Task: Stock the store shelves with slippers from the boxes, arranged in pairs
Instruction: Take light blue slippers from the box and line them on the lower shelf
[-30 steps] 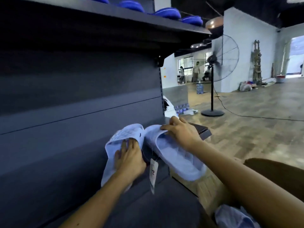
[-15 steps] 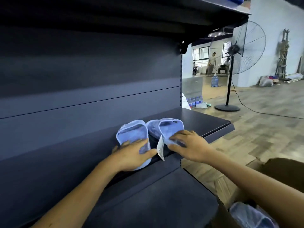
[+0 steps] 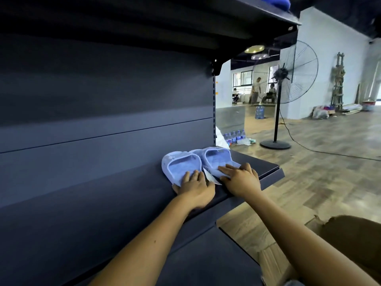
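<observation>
Two pale blue slippers lie side by side, toes to the back panel, on the dark shelf [image 3: 266,172]. My left hand [image 3: 195,187] rests with fingers flat on the heel of the left slipper [image 3: 181,165]. My right hand [image 3: 241,178] presses its straight fingers on the heel of the right slipper [image 3: 217,157]. A white tag [image 3: 210,178] sticks out between the two hands.
A dark blue slipper [image 3: 276,2] shows on the shelf above. A brown cardboard box [image 3: 348,238] stands open at lower right, beside the lower shelf [image 3: 206,263]. A pedestal fan [image 3: 288,79] and its cable are on the wooden floor beyond.
Both hands have pushed the pair of slippers from the shelf's front edge deeper onto the shelf. The slippers now lie flat, and the hands rest on their heels.
</observation>
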Demonstrator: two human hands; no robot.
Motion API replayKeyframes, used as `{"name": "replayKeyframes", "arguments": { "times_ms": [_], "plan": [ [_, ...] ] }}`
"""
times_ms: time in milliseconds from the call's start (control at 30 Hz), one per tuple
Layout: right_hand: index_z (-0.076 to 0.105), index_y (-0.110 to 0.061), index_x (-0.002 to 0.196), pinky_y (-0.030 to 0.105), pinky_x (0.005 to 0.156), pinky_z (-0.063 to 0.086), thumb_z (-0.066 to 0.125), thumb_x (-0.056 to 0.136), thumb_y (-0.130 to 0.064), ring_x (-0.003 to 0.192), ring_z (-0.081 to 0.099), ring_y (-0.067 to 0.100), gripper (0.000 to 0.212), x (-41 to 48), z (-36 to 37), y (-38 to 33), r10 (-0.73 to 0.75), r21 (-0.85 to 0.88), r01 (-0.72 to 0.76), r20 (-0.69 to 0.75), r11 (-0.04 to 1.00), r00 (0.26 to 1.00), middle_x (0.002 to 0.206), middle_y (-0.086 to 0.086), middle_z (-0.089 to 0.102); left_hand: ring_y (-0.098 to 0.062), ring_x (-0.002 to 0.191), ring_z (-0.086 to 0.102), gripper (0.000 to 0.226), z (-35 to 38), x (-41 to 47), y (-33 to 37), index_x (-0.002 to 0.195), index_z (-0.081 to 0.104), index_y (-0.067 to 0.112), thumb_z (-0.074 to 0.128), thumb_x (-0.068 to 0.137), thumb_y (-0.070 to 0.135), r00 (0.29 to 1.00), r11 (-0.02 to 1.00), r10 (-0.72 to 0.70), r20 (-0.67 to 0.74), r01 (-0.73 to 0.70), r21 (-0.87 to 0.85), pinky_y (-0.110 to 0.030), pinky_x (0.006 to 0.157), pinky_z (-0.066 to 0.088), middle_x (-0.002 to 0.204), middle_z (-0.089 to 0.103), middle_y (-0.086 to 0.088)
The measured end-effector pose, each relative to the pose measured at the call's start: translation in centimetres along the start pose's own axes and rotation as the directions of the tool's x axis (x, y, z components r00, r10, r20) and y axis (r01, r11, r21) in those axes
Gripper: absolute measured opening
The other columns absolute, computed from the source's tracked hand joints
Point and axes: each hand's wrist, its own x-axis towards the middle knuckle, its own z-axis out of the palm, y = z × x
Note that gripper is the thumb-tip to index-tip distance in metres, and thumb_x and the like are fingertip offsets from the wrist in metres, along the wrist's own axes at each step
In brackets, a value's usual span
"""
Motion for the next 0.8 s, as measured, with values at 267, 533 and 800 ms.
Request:
{"name": "replayKeyframes", "arguments": {
  "times_ms": [267,533,800],
  "plan": [
    [0.036,-0.037,0.136,0.044,0.111,0.011,0.03,0.096,-0.038,0.132,0.015,0.031,0.04,4.1,0.8,1.6,0.07,-0.009,-0.07,0.048,0.998,0.996,0.148,-0.002,0.023,-0.023,0.145,-0.005,0.063,1.7,5.5,2.7,0.149,0.016,0.015,0.017,0.097,0.05,0.999,0.998,0.011,-0.038,-0.014,-0.053,-0.049,0.116,0.006,0.157,0.011,0.004],
    [0.056,-0.007,0.117,0.037,0.093,0.031,0.049,0.089,-0.028,0.121,0.03,0.032,0.036,4.1,1.5,2.7,0.276,0.266,-0.197,-0.308,0.944,0.91,0.126,0.013,0.043,-0.028,0.144,-0.005,0.053,2.9,8.3,5.1,0.144,0.025,0.021,0.019,0.097,0.045,0.984,0.992,0.001,-0.179,-0.023,-0.124,-0.059,0.111,-0.002,0.155,0.014,0.003],
    [0.063,-0.009,0.112,0.029,0.091,0.021,0.046,0.091,-0.021,0.117,0.035,0.032,0.03,4.7,2.2,3.5,0.275,0.321,-0.171,-0.316,0.932,0.908,0.121,0.016,0.047,-0.034,0.125,0.019,0.05,3.3,6.8,5.6,0.125,0.041,0.018,0.042,0.085,0.049,0.924,0.966,-0.143,-0.355,0.053,-0.253,-0.04,0.101,0.023,0.136,0.023,-0.006]
  ]
}}
